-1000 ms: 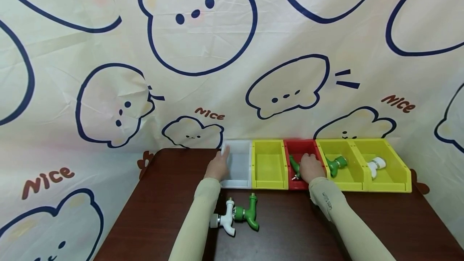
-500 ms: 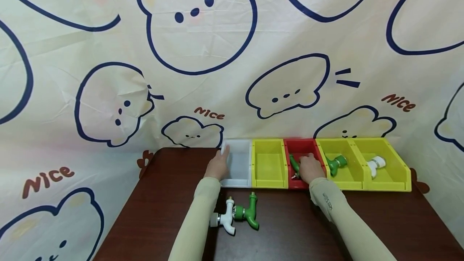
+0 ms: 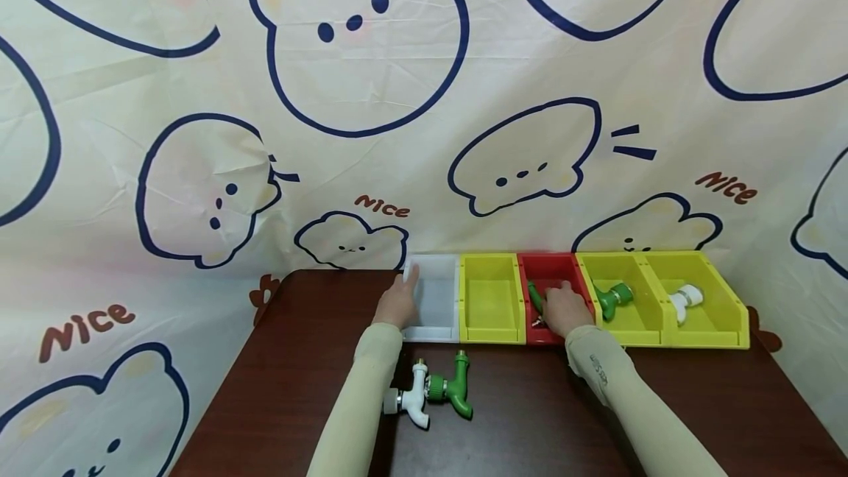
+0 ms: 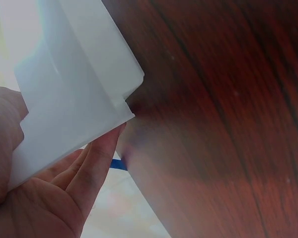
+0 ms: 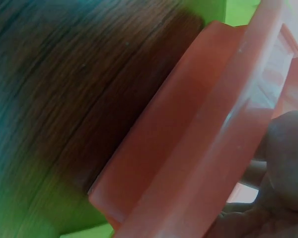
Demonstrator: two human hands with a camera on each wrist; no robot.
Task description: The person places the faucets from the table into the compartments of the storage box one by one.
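A cream cloth printed with blue-outlined bears is hanging behind a dark wooden table (image 3: pixel 530 418), and five bins are standing in a row along the table's far edge: one white, three yellow, one red.

The person's right hand (image 3: pixel 567 309) is reaching into the red bin (image 3: pixel 553 267), third from the left, its fingers curling down onto a green tap (image 3: pixel 534 297) lying by that bin's left wall; whether they are pinching it or only touching it cannot be told.

The left hand (image 3: pixel 397 303) is resting against the left wall of the white bin (image 3: pixel 433 300) at the row's left end, fingers straight and pressed together along the wall, thumb on the other side.

One yellow bin (image 3: pixel 492 299) is sitting between the white and red ones. Right of the red, a second yellow bin (image 3: pixel 629 319) is holding one green fitting (image 3: pixel 612 298), and the third yellow bin (image 3: pixel 718 315), nearest the right edge, is holding one white fitting (image 3: pixel 685 299).

Near the table's middle, one white tap (image 3: pixel 411 400) and one green tap (image 3: pixel 453 387) are lying touching each other.
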